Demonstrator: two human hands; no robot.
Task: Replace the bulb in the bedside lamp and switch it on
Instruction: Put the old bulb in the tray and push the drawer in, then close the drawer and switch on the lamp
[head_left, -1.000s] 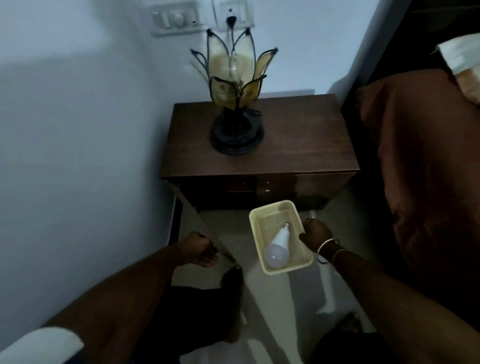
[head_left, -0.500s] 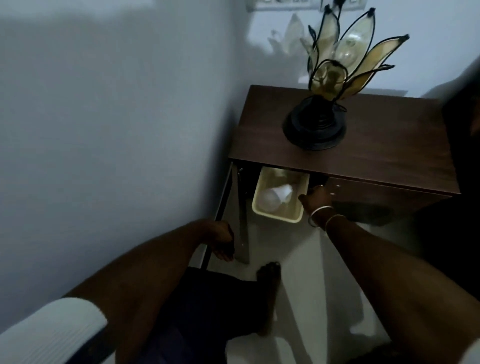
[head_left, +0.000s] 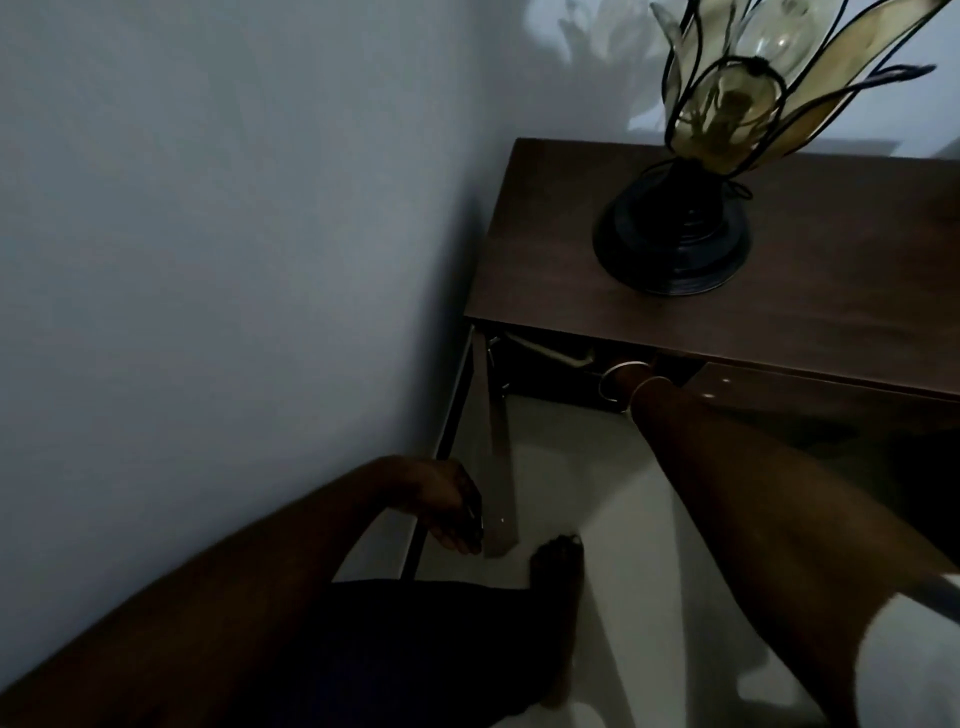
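Two hands are at work below the bedside tabletop (head_left: 779, 291). The left hand (head_left: 447, 506) curls loosely around the edge of the open cabinet door (head_left: 496, 457), fingers bent over it. The right hand is out of sight inside the dark cabinet opening (head_left: 550, 374) — only the wrist, with its bangles (head_left: 621, 382), shows, so its grip cannot be told. The lamp (head_left: 685, 228) stands upright on the tabletop, a clear bulb (head_left: 774, 36) seated among its petal-shaped shade panels — unlit.

Dim, grainy, slightly soft picture; the unlit lamp (head_left: 727, 130) casts a faint shadow on the wall (head_left: 208, 234).
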